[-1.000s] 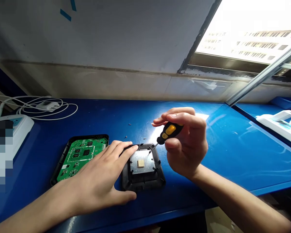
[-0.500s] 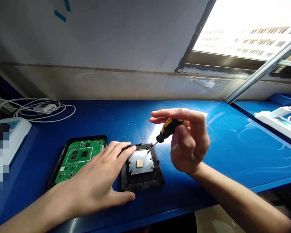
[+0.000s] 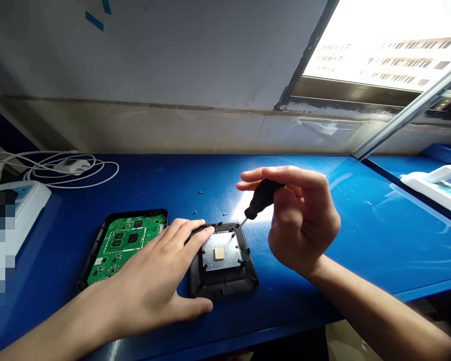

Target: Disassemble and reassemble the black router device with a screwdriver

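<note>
Three tiny dark screws (image 3: 200,192) loose, silver metal plate (image 3: 231,253) still seated; left hand (image 3: 161,265) spread, right hand (image 3: 300,225) gripping black screwdriver (image 3: 263,196).

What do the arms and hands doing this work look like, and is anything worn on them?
The left hand and right hand, each a human grip, are bare: no gloves, rings or watch show. No sleeves cover the left forearm or right forearm.

White adapter (image 3: 74,166) near a power strip (image 3: 33,203), blue tape (image 3: 94,21) on wall (image 3: 191,60).
</note>
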Available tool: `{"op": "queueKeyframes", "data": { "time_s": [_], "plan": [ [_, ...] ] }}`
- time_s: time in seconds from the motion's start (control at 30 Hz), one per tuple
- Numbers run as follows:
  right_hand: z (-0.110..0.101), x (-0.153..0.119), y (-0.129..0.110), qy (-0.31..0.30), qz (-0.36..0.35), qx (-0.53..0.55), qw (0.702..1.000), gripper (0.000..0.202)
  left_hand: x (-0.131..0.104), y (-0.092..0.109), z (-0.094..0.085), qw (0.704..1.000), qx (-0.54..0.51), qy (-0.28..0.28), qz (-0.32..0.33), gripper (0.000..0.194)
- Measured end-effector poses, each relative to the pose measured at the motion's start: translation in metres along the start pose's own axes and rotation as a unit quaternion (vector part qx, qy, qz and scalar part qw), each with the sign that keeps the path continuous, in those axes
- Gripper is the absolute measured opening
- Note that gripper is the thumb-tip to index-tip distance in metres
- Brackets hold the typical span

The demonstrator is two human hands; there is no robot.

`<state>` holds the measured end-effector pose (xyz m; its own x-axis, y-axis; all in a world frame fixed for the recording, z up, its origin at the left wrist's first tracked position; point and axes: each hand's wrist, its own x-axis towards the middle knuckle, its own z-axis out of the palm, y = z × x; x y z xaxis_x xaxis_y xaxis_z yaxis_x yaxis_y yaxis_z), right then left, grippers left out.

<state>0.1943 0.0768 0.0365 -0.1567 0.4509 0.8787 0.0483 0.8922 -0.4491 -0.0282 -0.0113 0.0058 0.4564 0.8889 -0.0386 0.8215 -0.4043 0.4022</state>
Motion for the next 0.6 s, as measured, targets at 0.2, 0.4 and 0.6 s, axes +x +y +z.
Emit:
{"op": "queueKeyframes", "data": {
  "time_s": [0.2, 0.4, 0.6],
  "plan": [
    [-0.0011, 0.0036, 0.0079, 0.017, -0.032, -0.029, 0.999, 0.026, 0.0007, -0.0008, 0.0003, 1.000, 0.004, 0.000, 0.008, 0.094],
    [0.0001, 0.0030, 0.0012, 0.007, 0.010, -0.033, 0.999, 0.022, 0.0005, 0.0001, -0.0010, 1.000, -0.009, 0.008, 0.005, 0.094],
    [0.0004, -0.0008, 0.0000, 0.005, 0.009, 0.066, 0.998, 0.025, 0.0002, 0.0012, -0.0031, 1.000, -0.010, 0.008, 0.008, 0.092]
  ]
}}
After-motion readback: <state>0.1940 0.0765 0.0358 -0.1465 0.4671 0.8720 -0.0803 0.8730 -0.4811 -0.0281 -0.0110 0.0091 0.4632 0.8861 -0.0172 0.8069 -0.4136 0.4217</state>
